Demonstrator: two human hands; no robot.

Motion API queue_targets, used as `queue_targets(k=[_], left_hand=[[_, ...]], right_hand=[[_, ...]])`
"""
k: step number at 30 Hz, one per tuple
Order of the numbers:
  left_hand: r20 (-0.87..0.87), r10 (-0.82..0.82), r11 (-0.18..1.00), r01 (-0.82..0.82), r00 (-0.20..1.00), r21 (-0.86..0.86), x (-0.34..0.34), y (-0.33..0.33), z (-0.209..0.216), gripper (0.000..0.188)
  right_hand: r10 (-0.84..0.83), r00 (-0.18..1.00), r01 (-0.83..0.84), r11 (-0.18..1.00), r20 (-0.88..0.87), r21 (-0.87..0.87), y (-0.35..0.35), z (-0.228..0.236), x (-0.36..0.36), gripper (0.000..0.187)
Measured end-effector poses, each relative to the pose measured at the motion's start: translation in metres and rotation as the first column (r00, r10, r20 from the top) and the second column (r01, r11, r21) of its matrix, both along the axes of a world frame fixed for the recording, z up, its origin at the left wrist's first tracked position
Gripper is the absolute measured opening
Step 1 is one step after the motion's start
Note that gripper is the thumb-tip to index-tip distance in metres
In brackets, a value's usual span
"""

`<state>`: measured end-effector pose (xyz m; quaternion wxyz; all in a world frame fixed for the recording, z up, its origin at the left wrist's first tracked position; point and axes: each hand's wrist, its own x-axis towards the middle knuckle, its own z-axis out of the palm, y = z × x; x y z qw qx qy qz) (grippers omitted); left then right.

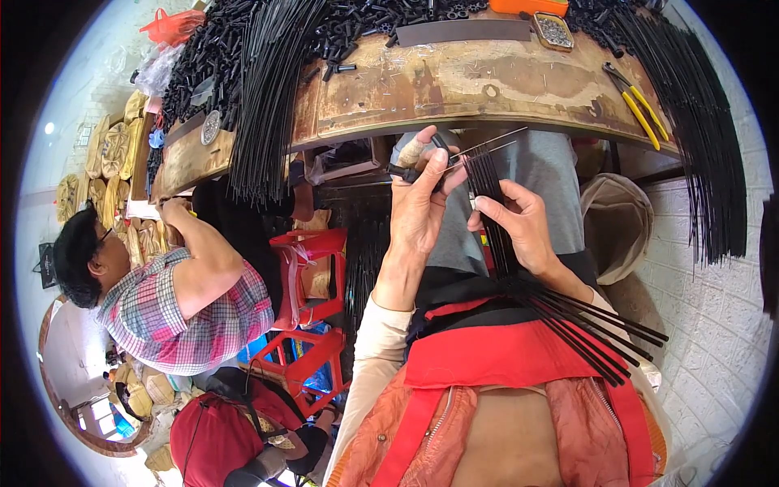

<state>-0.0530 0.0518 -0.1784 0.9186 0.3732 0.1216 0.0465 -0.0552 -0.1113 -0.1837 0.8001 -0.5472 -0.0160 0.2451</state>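
Observation:
My left hand [416,199] is closed around a short black plastic tube piece [403,173], its thumb and a taped finger pointing up. Thin metal-coloured rods [495,140] slant from its fingertips across the black ones. My right hand [523,223] pinches a flat fan of thin black rods [484,172], resembling umbrella ribs, with thumb and fingers. The fan's upper ends reach my left fingertips; its lower part runs down toward my lap. More black rods [588,329] spread over my red apron [479,357] under the right forearm. What lies inside each grip is partly hidden.
The wooden workbench [479,85] carries heaps of black plastic parts [353,24], yellow-handled pliers [643,118] and a tin of small metal pieces [553,32]. Rod bundles [264,105] hang over its edge. A co-worker in a plaid shirt [195,308] sits left, near red stools [320,243].

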Motion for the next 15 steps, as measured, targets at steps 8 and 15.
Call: queue_targets(k=[8,15], left_hand=[[-0.068,0.022,1.000,-0.022,0.997,-0.008,-0.0019,-0.0020,0.0008,0.023],[-0.049,0.022,1.000,-0.023,0.999,-0.004,-0.0027,-0.0034,0.0000,0.022]], right_hand=[[0.003,1.000,-0.003,1.000,-0.006,-0.001,0.0005,0.0017,-0.0027,0.015],[-0.001,1.000,0.001,1.000,0.010,0.006,0.0021,0.0026,-0.0033,0.016]])
